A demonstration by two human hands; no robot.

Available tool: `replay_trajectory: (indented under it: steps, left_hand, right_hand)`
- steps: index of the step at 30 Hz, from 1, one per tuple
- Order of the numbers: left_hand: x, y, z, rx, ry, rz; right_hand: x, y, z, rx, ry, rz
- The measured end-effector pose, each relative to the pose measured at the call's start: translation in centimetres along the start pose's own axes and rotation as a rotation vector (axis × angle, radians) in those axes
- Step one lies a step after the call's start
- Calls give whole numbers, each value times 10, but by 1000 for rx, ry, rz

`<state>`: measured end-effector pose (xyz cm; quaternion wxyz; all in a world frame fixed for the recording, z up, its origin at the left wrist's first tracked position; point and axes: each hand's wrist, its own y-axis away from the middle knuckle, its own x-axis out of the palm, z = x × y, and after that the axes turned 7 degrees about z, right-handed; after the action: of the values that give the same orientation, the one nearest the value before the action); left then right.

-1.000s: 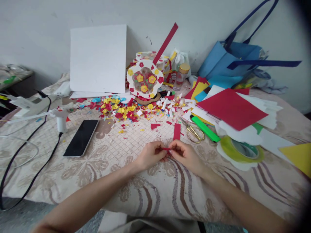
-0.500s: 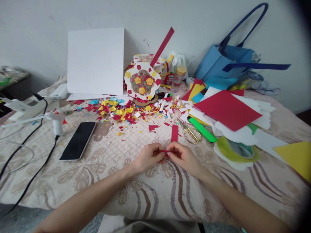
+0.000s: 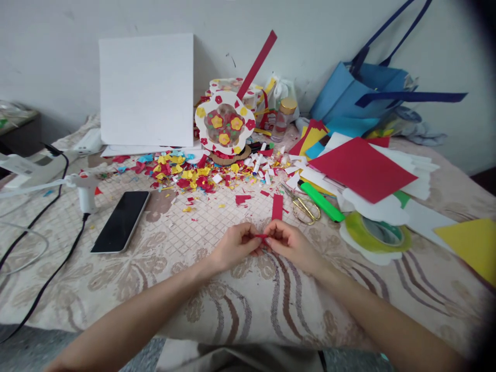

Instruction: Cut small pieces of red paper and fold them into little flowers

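Note:
A small piece of red paper (image 3: 261,236) is pinched between the fingertips of both my hands, just above the tablecloth. My left hand (image 3: 239,244) grips its left end and my right hand (image 3: 291,243) its right end, thumbs towards me; the fingers hide most of the paper. Right behind my right hand lies a red paper strip (image 3: 277,206) on the cloth. Gold-handled scissors (image 3: 306,209) rest to the right of that strip, beside a green utility knife (image 3: 322,201). Red paper scraps (image 3: 243,199) lie beyond my left hand.
A flower-shaped paper craft (image 3: 225,126) stands at the back amid colourful scraps (image 3: 186,173). Left are a phone (image 3: 121,222), a glue gun (image 3: 86,194) and cables. Right are a tape roll (image 3: 377,231), red paper (image 3: 364,169) and a blue bag (image 3: 337,98). A white board (image 3: 147,90) leans on the wall.
Both hands keep hold of the small red paper, with only slight finger movement. The whole view has shifted a little, as the camera moved.

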<state>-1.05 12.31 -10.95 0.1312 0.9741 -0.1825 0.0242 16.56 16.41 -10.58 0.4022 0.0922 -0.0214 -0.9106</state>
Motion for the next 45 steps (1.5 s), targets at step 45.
replay_trajectory:
  steps: [45]
  left_hand:
    - [-2,-1,-4,-47,60,22]
  right_hand:
    - [2,1,2,-51,147,-111]
